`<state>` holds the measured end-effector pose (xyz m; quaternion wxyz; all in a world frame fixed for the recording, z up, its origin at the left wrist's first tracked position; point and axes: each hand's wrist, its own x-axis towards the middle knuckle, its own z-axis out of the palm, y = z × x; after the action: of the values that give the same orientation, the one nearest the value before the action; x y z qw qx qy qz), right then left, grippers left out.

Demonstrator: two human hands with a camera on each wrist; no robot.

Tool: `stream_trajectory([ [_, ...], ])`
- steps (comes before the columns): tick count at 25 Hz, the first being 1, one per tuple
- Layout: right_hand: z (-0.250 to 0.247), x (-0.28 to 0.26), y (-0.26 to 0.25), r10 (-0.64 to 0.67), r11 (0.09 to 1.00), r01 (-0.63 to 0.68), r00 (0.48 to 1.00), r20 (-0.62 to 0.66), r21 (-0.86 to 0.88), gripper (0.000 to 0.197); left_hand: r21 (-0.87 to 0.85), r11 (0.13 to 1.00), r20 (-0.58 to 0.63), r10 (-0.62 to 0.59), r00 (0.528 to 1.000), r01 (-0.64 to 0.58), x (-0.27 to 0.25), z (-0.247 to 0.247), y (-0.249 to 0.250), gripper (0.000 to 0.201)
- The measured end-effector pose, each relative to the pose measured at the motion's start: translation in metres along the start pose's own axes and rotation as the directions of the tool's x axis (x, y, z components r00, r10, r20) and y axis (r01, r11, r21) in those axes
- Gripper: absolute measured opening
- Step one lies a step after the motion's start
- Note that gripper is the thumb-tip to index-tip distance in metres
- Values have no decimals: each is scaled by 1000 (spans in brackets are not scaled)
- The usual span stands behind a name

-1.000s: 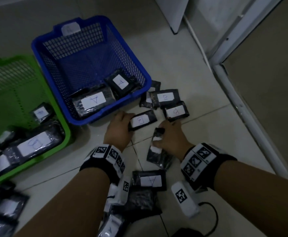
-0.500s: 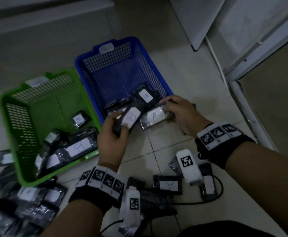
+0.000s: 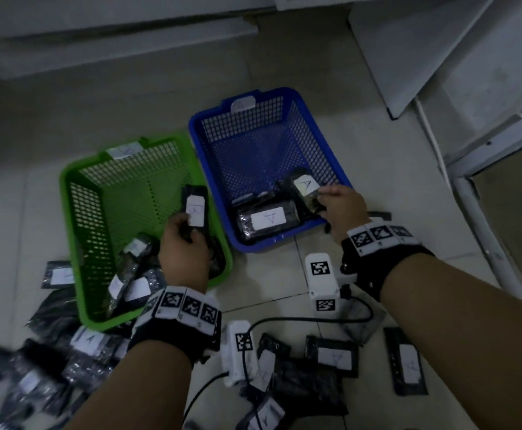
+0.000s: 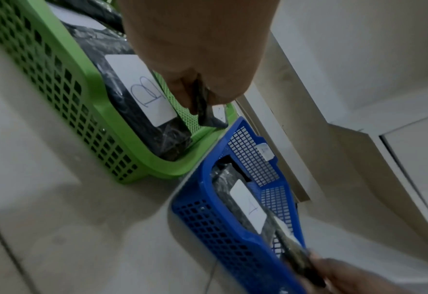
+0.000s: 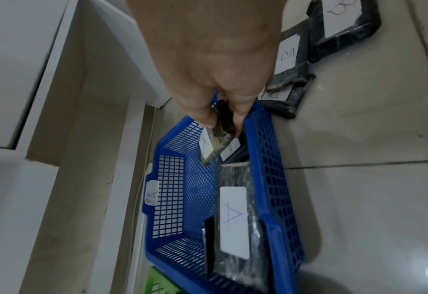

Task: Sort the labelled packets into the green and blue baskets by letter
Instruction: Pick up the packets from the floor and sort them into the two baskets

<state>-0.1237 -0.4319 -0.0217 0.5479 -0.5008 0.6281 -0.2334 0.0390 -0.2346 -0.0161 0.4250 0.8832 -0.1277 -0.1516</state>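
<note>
Packets: one B (image 3: 196, 209) in left hand (image 3: 182, 247), one A (image 3: 305, 186) in right hand (image 3: 342, 209)

Dim indoor light, grainy, wide-angle edge warping, motion blur lower left

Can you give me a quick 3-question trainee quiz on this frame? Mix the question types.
1. True or false: the left hand holds a packet marked B over the green basket.
2. The packet held by the right hand is over which basket? a) green b) blue c) neither
3. Fill in: the large packet lying in the blue basket carries the letter ___.

Key
1. True: fingers pinch its lower end and the label reads B.
2. b: the A packet is just inside the blue basket's near right corner.
3. A, clear in the right wrist view too.
</note>
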Motion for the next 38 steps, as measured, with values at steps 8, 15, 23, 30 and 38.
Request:
stream_trajectory([
  [8, -6, -1, 25, -471, 675, 515, 852, 228, -529, 22, 200, 974, -107, 133, 985, -110, -1, 7, -21, 42],
  [15, -28, -19, 51, -527, 610, 596, 797, 294, -522, 16, 501, 818, 77, 284, 956, -283, -39, 42, -22, 49],
  [23, -54, -44, 67, -541, 688, 619, 785, 302, -378, 15, 507, 767, 153, 370, 916, -394, -54, 42, -18, 48],
  [30, -148, 0, 118, -416, 703, 351, 908, 43, -618, 34, 191, 692, 351, 614, 707, -696, -139, 125, 20, 30],
  [38, -198, 16, 161, -194, 813, 237, 971, 136, -532, 45, 104, 586, 694, 536, 480, -804, -155, 234, 44, 55],
])
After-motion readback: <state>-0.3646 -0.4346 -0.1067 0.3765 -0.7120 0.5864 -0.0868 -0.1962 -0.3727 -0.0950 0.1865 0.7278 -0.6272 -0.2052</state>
